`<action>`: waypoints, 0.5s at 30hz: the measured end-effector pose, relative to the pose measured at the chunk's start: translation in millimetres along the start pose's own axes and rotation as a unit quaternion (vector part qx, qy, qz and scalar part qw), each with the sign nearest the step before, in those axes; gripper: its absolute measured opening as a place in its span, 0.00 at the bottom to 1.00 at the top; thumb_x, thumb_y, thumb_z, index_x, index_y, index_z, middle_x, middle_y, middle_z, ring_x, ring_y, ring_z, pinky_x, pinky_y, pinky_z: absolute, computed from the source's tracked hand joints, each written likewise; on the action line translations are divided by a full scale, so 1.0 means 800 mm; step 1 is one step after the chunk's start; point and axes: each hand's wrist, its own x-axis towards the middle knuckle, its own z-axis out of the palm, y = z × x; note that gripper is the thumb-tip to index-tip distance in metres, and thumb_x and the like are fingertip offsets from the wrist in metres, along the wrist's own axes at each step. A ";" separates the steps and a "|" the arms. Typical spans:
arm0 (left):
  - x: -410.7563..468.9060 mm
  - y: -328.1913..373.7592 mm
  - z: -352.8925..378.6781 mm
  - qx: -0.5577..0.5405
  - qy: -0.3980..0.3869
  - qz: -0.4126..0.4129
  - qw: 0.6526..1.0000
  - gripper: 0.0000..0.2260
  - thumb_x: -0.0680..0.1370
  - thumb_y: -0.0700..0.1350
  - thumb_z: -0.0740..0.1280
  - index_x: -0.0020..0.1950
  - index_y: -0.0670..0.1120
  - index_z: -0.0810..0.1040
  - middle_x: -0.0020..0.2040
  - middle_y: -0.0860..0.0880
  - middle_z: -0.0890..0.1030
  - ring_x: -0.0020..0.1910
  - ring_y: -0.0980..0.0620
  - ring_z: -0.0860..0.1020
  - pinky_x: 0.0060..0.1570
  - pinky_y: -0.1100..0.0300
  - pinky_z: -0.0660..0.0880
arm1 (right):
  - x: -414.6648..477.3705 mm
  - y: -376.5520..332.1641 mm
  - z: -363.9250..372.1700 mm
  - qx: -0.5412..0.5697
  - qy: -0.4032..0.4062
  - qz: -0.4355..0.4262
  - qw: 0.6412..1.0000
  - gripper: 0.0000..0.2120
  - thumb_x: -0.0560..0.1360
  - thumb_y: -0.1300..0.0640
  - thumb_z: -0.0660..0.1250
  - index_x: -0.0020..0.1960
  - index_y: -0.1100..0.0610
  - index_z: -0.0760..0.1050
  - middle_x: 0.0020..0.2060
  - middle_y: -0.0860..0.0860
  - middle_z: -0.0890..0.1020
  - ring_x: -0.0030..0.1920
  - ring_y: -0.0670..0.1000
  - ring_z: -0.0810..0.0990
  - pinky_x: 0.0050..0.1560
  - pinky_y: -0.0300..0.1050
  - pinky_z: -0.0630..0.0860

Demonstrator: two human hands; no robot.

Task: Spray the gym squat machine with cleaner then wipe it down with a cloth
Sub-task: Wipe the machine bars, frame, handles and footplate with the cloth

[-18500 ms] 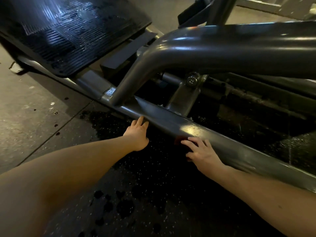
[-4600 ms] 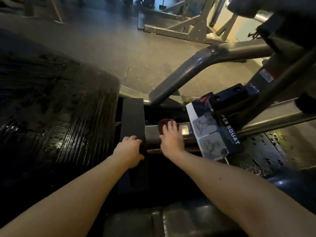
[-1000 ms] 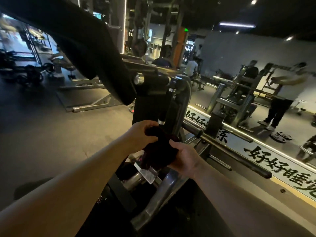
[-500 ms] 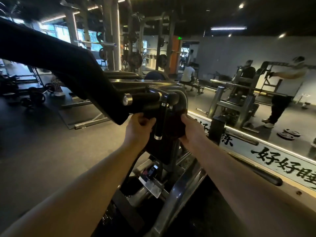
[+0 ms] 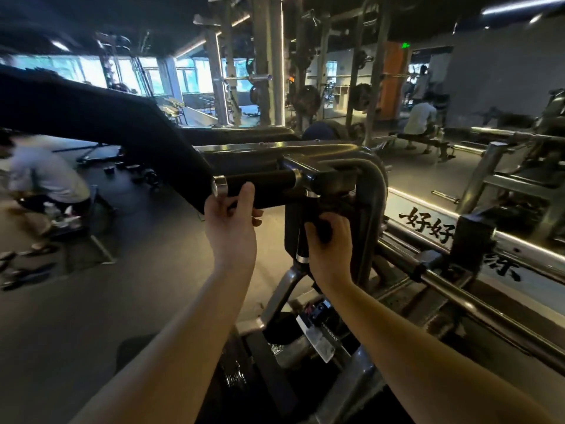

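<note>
The squat machine's grey steel frame (image 5: pixel 371 185) stands in front of me, with its black shoulder pad (image 5: pixel 107 117) reaching in from the left. My left hand (image 5: pixel 232 224) grips the near end of the horizontal black handle (image 5: pixel 266 189). My right hand (image 5: pixel 331 243) holds a dark cloth (image 5: pixel 322 229) and presses it round the short vertical handle (image 5: pixel 301 237) under the frame's bend. Most of the cloth is hidden by my fingers. No spray bottle is in view.
A label plate (image 5: pixel 318 339) sits low on the frame. A long steel bar (image 5: pixel 452 289) runs along the right, beside a floor strip with black characters (image 5: pixel 428 224). One person crouches at the left (image 5: pixel 46 179); another sits on a bench (image 5: pixel 422 117). Racks stand behind.
My left hand has moved from the cloth to the horizontal handle and closed on it. My right hand has carried the cloth onto the vertical handle. My view has tilted up.
</note>
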 end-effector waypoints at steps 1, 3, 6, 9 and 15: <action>0.001 0.002 0.002 -0.003 0.018 0.007 1.000 0.15 0.81 0.51 0.71 0.62 0.43 0.77 0.44 0.53 0.82 0.40 0.55 0.82 0.39 0.65 0.78 | -0.006 0.010 -0.004 -0.009 -0.013 -0.001 1.000 0.10 0.78 0.58 0.72 0.58 0.53 0.76 0.57 0.47 0.74 0.53 0.34 0.75 0.53 0.27 0.74; 0.004 -0.001 0.002 0.001 0.030 0.010 1.000 0.14 0.81 0.51 0.71 0.62 0.44 0.78 0.44 0.53 0.82 0.39 0.58 0.81 0.38 0.68 0.76 | -0.009 0.024 -0.010 -0.024 -0.044 0.011 0.999 0.09 0.78 0.58 0.73 0.58 0.55 0.78 0.56 0.48 0.76 0.52 0.36 0.76 0.52 0.25 0.73; 0.005 -0.007 0.004 -0.003 0.014 -0.003 1.000 0.13 0.81 0.53 0.70 0.61 0.45 0.79 0.45 0.52 0.82 0.40 0.57 0.81 0.41 0.65 0.77 | 0.006 0.015 -0.016 0.000 -0.042 0.033 0.999 0.08 0.79 0.56 0.72 0.58 0.52 0.78 0.56 0.47 0.78 0.53 0.40 0.77 0.54 0.32 0.76; 0.006 -0.025 0.014 0.038 -0.035 -0.023 0.998 0.12 0.80 0.54 0.71 0.56 0.47 0.82 0.48 0.51 0.84 0.44 0.55 0.82 0.46 0.61 0.80 | 0.028 -0.006 -0.014 0.052 -0.010 0.039 0.998 0.08 0.81 0.56 0.70 0.59 0.48 0.77 0.56 0.46 0.79 0.54 0.39 0.78 0.53 0.33 0.75; 0.006 -0.074 0.042 0.149 -0.178 -0.048 0.972 0.06 0.81 0.47 0.72 0.56 0.56 0.84 0.48 0.58 0.86 0.49 0.61 0.82 0.50 0.68 0.78 | 0.006 0.028 -0.003 0.063 -0.053 0.018 0.996 0.18 0.81 0.57 0.69 0.71 0.51 0.75 0.62 0.45 0.77 0.61 0.43 0.80 0.59 0.38 0.80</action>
